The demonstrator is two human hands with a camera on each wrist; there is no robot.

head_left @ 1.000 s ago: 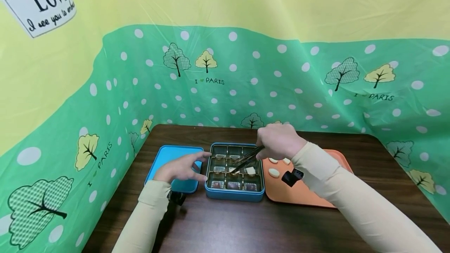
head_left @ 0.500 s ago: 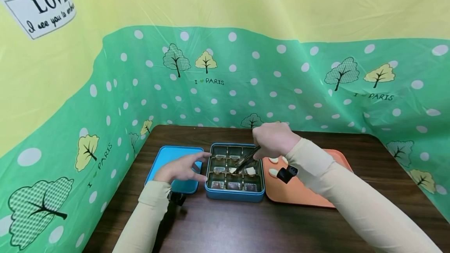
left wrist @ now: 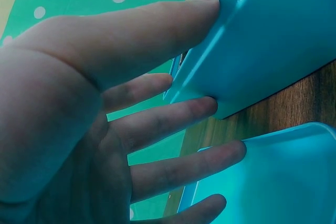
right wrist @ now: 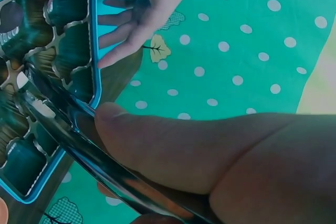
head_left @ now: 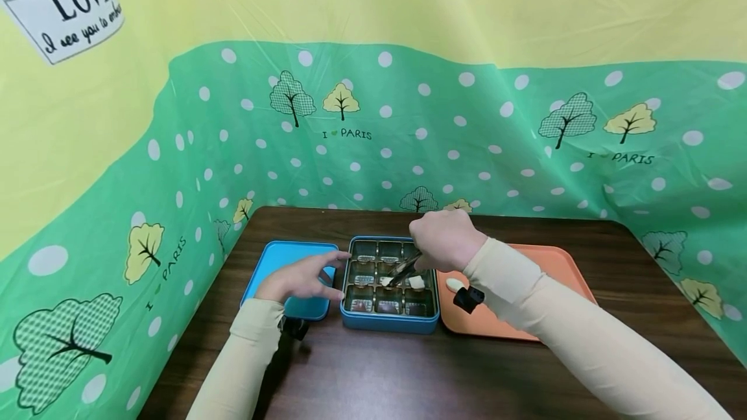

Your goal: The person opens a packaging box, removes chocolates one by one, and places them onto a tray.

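Note:
A blue box (head_left: 390, 323) with a gold divided insert stands mid-table. My right hand (head_left: 446, 238) grips black-looking, shiny metal tongs (right wrist: 97, 161) from above, and their tips reach down into the insert's middle compartment. A small white piece (head_left: 386, 282) lies at those tips, and another white piece (head_left: 417, 282) sits in the compartment to its right. In the left wrist view my left hand (left wrist: 79, 98) has its fingers spread, with the thumb against the box's upper side. The fingertips lie along the box's left side in the head view.
Left of the box, partly under my left hand, lies a blue lid (head_left: 277, 258). An orange tray (head_left: 467, 326) is at the right, partly covered by my right forearm, with an oval white piece (head_left: 454, 285) on it. A patterned cloth (head_left: 373, 109) hangs behind the dark wooden table (head_left: 362, 374).
My right hand has shifted left and slightly down, the tongs now steeper, with their tips still in the middle compartment. The forearm covers more pieces on the tray. My left hand stays put.

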